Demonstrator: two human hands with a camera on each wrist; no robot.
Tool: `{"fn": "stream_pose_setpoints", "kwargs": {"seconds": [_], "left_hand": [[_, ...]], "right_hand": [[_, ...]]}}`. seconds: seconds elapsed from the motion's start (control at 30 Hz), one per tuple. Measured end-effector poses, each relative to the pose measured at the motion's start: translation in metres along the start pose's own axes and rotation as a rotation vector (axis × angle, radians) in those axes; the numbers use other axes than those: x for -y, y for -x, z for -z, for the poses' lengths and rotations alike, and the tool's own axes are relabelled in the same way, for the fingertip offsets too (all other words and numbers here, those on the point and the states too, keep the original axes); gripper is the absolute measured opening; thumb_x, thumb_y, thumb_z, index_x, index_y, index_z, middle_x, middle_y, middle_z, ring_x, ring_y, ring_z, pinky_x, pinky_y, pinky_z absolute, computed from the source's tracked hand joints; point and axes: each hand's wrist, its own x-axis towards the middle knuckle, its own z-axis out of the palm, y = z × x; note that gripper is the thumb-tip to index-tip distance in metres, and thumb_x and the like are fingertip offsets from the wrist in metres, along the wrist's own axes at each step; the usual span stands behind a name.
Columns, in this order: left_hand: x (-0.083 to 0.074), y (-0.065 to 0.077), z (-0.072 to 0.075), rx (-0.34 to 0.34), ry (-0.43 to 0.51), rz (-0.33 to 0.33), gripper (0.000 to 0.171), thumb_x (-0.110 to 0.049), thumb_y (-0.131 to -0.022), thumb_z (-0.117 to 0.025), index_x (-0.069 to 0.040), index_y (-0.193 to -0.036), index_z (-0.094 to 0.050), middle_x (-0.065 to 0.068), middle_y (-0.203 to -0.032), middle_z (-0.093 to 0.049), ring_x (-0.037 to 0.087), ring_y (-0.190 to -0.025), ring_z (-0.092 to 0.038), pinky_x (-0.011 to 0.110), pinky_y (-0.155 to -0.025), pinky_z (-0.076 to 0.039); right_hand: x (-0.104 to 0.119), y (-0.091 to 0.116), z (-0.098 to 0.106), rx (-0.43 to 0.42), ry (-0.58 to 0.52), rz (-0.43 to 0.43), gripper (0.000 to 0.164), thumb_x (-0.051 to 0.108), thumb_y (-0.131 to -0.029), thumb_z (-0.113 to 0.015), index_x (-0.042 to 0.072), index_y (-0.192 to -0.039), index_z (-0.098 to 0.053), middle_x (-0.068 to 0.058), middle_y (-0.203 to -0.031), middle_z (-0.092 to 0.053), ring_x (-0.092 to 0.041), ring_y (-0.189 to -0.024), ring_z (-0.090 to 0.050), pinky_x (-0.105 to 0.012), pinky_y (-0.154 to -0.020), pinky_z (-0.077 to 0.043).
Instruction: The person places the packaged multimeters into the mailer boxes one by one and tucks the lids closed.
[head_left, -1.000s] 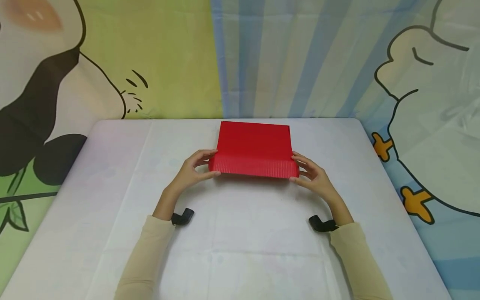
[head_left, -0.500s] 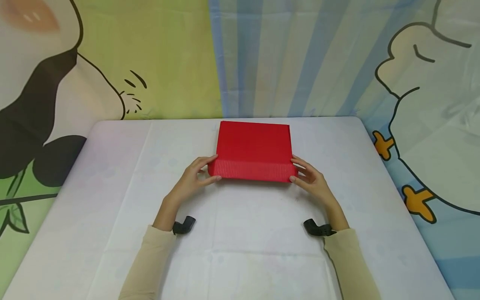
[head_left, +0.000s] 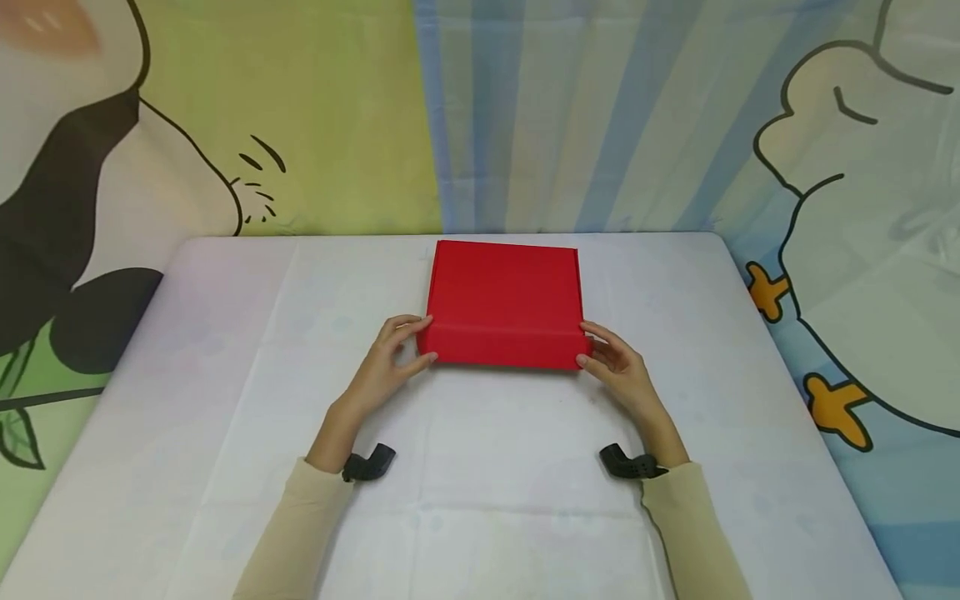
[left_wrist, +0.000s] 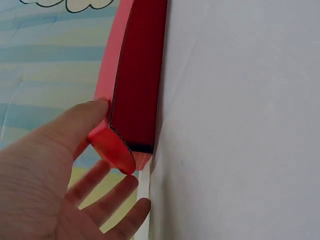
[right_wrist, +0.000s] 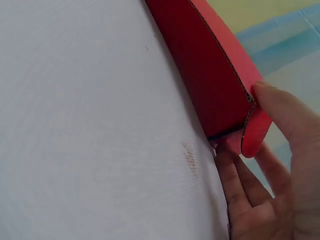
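A red cardboard box (head_left: pixel 504 287) lies near the table's far edge, its lid on top and a lid flap (head_left: pixel 510 347) along the front. My left hand (head_left: pixel 381 368) holds the flap's left corner, thumb at the front edge and fingers by the side. My right hand (head_left: pixel 622 375) holds the right corner in the same way. In the left wrist view the thumb presses the flap above a small rounded side tab (left_wrist: pixel 114 149). A matching side tab (right_wrist: pixel 257 132) sits between thumb and fingers in the right wrist view. The box's inside is hidden.
A white cloth covers the table (head_left: pixel 495 467). Black curved wrist cameras stick out at the left wrist (head_left: pixel 369 462) and right wrist (head_left: pixel 628 462). Behind stands a printed backdrop (head_left: pixel 570 117) with cartoon animals.
The front flap has tilted and its edge has come slightly toward me. Both hands have moved a little nearer with it, keeping to its corners.
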Motion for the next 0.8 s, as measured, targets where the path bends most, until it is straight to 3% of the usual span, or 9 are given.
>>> {"fn": "stream_pose_setpoints", "kwargs": {"seconds": [0.17, 0.3, 0.47, 0.63, 0.7, 0.8], "left_hand": [[0.011, 0.0, -0.002, -0.055, 0.079, -0.012, 0.061, -0.014, -0.077, -0.076, -0.013, -0.132, -0.052, 0.011, -0.127, -0.036, 0.023, -0.115, -0.037, 0.046, -0.084, -0.036], [0.02, 0.0, -0.003, -0.05, 0.094, -0.028, 0.064, -0.014, -0.074, -0.078, -0.014, -0.133, -0.052, 0.007, -0.128, -0.039, 0.02, -0.116, -0.036, 0.042, -0.083, -0.036], [0.024, 0.001, -0.004, -0.034, 0.102, -0.042, 0.067, -0.014, -0.073, -0.079, -0.017, -0.134, -0.051, 0.003, -0.125, -0.044, 0.02, -0.112, -0.042, 0.037, -0.088, -0.039], [0.028, 0.0, -0.004, -0.031, 0.097, -0.071, 0.07, -0.01, -0.071, -0.08, -0.012, -0.134, -0.05, 0.009, -0.121, -0.048, 0.029, -0.108, -0.045, 0.043, -0.088, -0.039], [0.028, 0.0, -0.003, -0.032, 0.095, -0.073, 0.07, -0.008, -0.071, -0.08, -0.009, -0.134, -0.049, 0.012, -0.119, -0.049, 0.032, -0.105, -0.046, 0.046, -0.086, -0.039], [0.016, 0.001, 0.001, -0.026, 0.103, -0.065, 0.068, -0.007, -0.072, -0.078, -0.006, -0.134, -0.049, 0.016, -0.114, -0.051, 0.035, -0.099, -0.048, 0.048, -0.083, -0.04]], "right_hand": [[-0.001, -0.002, -0.002, -0.039, 0.02, 0.003, 0.052, -0.005, -0.083, -0.064, 0.003, -0.132, -0.049, -0.011, -0.127, -0.038, -0.02, -0.108, -0.051, -0.023, -0.091, -0.043], [-0.001, -0.001, -0.002, -0.058, 0.012, -0.013, 0.05, -0.005, -0.083, -0.064, 0.002, -0.131, -0.05, -0.008, -0.121, -0.032, -0.02, -0.105, -0.049, -0.021, -0.09, -0.043], [0.0, 0.0, 0.0, -0.038, -0.017, 0.01, 0.052, -0.008, -0.082, -0.063, 0.0, -0.131, -0.049, -0.013, -0.122, -0.038, -0.022, -0.104, -0.05, -0.024, -0.09, -0.044], [0.002, 0.0, -0.001, 0.012, -0.02, 0.062, 0.063, -0.016, -0.076, -0.065, -0.003, -0.133, -0.045, -0.018, -0.119, -0.044, -0.024, -0.102, -0.052, -0.024, -0.088, -0.045], [0.002, 0.0, -0.001, 0.032, -0.012, 0.072, 0.066, -0.018, -0.073, -0.066, -0.004, -0.134, -0.043, -0.019, -0.116, -0.045, -0.024, -0.102, -0.052, -0.024, -0.088, -0.046], [0.003, 0.0, -0.001, 0.049, -0.005, 0.073, 0.067, -0.018, -0.073, -0.067, -0.004, -0.135, -0.043, -0.019, -0.115, -0.047, -0.023, -0.102, -0.052, -0.024, -0.087, -0.046]]}}
